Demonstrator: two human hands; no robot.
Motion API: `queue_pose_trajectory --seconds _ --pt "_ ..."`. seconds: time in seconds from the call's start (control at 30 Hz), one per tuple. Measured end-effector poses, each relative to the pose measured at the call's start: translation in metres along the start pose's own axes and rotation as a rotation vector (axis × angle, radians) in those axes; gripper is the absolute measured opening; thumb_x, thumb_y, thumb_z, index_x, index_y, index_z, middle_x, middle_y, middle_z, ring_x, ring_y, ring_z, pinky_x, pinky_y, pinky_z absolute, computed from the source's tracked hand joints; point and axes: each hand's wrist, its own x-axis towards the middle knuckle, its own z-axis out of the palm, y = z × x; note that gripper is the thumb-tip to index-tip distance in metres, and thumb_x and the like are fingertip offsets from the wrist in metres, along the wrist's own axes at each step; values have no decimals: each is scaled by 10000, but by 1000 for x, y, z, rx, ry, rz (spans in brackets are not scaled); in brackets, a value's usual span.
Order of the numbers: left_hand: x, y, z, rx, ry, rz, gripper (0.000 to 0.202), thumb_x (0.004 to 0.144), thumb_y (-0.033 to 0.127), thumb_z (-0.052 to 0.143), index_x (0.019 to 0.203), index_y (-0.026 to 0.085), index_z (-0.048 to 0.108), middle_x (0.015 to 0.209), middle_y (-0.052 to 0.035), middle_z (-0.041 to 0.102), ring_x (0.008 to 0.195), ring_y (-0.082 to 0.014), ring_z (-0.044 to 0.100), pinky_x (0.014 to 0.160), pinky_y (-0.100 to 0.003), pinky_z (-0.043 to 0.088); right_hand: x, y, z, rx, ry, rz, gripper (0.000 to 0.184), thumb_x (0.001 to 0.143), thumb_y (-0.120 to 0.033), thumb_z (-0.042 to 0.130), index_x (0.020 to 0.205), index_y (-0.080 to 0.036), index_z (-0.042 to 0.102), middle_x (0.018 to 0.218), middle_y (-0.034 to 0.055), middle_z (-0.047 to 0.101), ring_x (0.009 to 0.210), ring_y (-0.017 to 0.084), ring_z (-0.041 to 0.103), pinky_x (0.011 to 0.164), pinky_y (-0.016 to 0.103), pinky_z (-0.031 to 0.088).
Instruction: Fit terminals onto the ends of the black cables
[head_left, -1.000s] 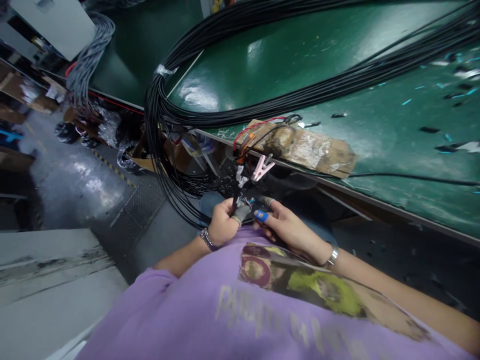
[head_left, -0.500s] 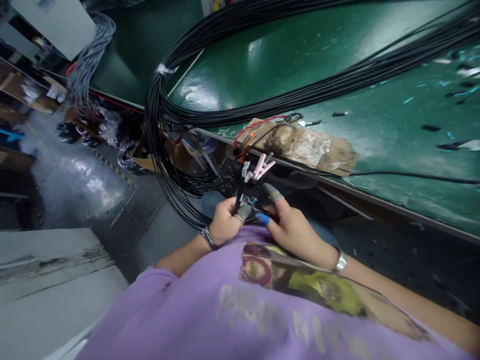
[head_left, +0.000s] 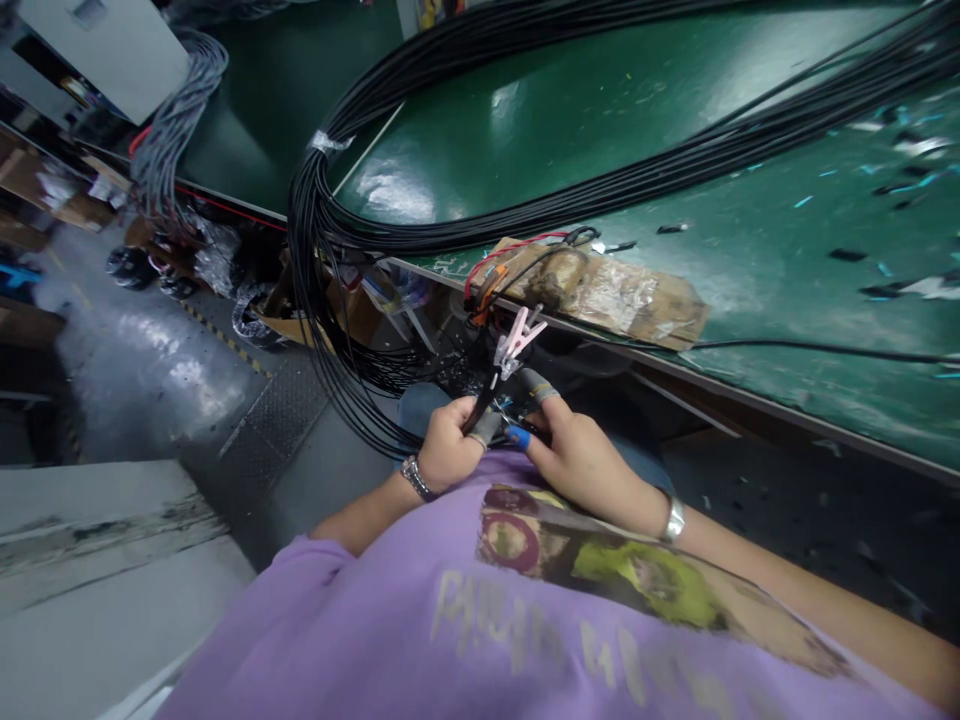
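So the thing being worked on is a thin black cable [head_left: 480, 404], glossy jacket. There are a few tiny coloured strands at its stripped end, though they're too small to make out properly. It sits just below the desk [head_left: 637, 110] edge, right over the lap. Its long axis runs diagonally, from the left hand [head_left: 446, 450] up and to the right, and the end points at a pink clip [head_left: 517, 340] hanging off the desk edge. The left hand is curled shut around the cable, with a grey finger cot [head_left: 486, 428] on the thumb pressing it. The right hand [head_left: 581, 460] is curled in close, and its blue-capped thumb [head_left: 517, 436] is right against the left thumb. I honestly can't tell if it's actually pinching the strands. A fat bundle of black cables [head_left: 322, 250] loops over the desk edge beside them, and a taped cardboard pad [head_left: 622, 295] lies near the clip.
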Motion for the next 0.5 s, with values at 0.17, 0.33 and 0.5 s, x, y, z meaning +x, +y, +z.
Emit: queue_pose_trajectory --seconds 0.17,0.33,0.5 --pt "0 -2 -1 36 -6 2 234 758 349 633 667 148 556 577 27 508 551 -80 400 522 -199 357 2 -3 0 62 -32 21 425 785 -236 494 1203 -159 505 628 18 666 567 203 634 494 262 410" --pt "0 -3 -1 64 -2 10 230 760 330 620 648 149 532 582 26 501 561 -83 403 531 -201 351 2 -3 0 49 -28 26 482 783 -234 496 1255 -140 472 623 22 659 552 199 617 490 262 394" --pt "0 -7 -1 97 -18 36 163 756 282 602 678 147 555 603 24 518 579 -88 418 558 -205 362 -1 -4 1 -17 -42 41 486 779 -235 494 1251 -122 483 628 33 658 555 203 617 485 259 378"
